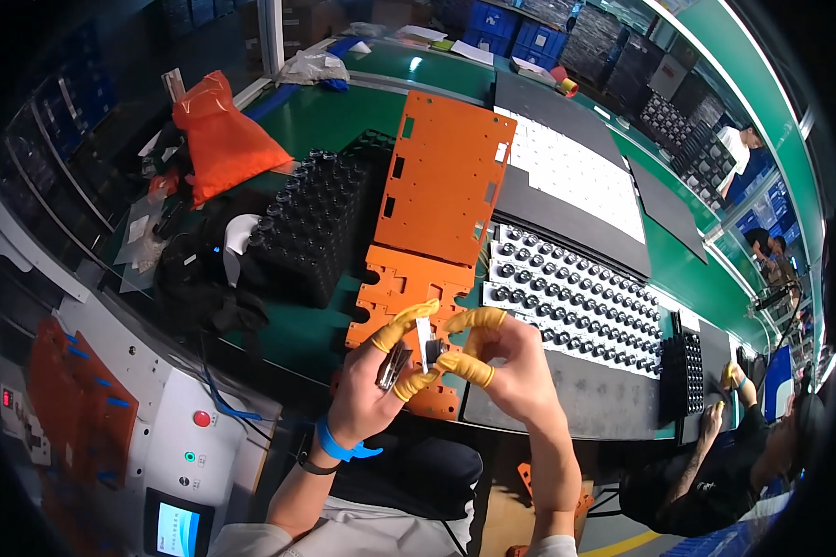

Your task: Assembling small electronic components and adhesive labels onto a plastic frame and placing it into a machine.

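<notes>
My left hand (367, 381), with yellow finger cots and a blue wrist strap, pinches a narrow white plate (424, 339) seen nearly edge-on. A dark, shiny metallic piece (395, 366) also sits in its palm; its kind cannot be made out. My right hand (511, 367), in yellow finger cots too, closes thumb and fingers around a small black round part (436, 349) against the plate's right face. Both hands are held over the orange fixture (409, 278) with cut-outs, whose orange lid (446, 181) stands raised behind it.
Right of the fixture, rows of black round parts sit on white strips (567, 302) on a dark mat (567, 395). White sheets (576, 167) lie farther back. At left are stacked black trays (306, 227), an orange bag (228, 135) and a control panel (190, 418). A co-worker's hand (712, 422) shows far right.
</notes>
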Demonstrator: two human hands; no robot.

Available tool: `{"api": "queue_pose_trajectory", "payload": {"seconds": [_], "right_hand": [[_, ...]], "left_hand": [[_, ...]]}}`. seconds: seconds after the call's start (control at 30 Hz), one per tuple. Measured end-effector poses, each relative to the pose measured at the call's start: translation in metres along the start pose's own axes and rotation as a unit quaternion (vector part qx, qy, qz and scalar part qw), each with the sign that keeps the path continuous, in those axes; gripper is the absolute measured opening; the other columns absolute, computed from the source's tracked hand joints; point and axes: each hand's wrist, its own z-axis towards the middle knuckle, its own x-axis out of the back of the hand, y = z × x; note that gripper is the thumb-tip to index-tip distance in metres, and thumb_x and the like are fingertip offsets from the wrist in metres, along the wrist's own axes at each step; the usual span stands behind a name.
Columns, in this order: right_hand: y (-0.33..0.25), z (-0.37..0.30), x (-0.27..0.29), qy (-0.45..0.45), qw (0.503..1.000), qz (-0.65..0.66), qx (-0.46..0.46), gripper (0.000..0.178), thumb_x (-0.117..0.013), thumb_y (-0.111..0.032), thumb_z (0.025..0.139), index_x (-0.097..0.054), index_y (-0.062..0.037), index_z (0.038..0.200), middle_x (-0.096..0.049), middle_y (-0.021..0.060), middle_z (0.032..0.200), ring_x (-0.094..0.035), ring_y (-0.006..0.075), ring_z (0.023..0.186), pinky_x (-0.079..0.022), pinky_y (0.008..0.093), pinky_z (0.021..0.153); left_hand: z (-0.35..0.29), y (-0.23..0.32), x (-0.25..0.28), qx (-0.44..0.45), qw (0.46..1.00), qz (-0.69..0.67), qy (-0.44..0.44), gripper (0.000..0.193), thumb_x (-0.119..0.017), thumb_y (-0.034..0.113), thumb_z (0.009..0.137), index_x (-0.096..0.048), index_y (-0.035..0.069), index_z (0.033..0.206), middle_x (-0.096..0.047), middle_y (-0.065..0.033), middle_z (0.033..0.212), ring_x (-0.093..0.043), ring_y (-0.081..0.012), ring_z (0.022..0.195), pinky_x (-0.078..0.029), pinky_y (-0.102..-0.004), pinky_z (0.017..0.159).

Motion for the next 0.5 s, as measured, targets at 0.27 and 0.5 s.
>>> {"api": "queue_pose_trajectory", "payload": {"seconds": [0.27,0.5], "right_hand": [[0.016,-0.009,-0.012,0.044,0.955,-0.208,0.209,0.033,-0.077,-0.002,0.082,-0.07,0.0017,0.115,-0.061,0.0043,0.064,-0.058,0.0157,0.053,-0.045,0.03,0.051],[0.047,0.005,-0.024,0.204,0.82,-0.447,0.294,0.038,-0.086,-0.019,0.075,-0.07,-0.0039,0.106,-0.06,0.0008,0.068,-0.057,0.0185,0.055,-0.043,0.032,0.053]], "left_hand": [[0.013,0.007,-0.019,0.08,0.977,-0.189,0.064,0.051,-0.071,0.012,0.099,-0.051,-0.004,0.144,-0.067,-0.0073,0.129,-0.064,-0.0111,0.11,-0.052,-0.0265,0.095],[0.015,-0.005,-0.024,0.138,0.981,-0.129,0.036,0.044,-0.068,0.014,0.101,-0.055,-0.005,0.139,-0.069,-0.0093,0.125,-0.064,-0.01,0.109,-0.052,-0.0277,0.094]]}}
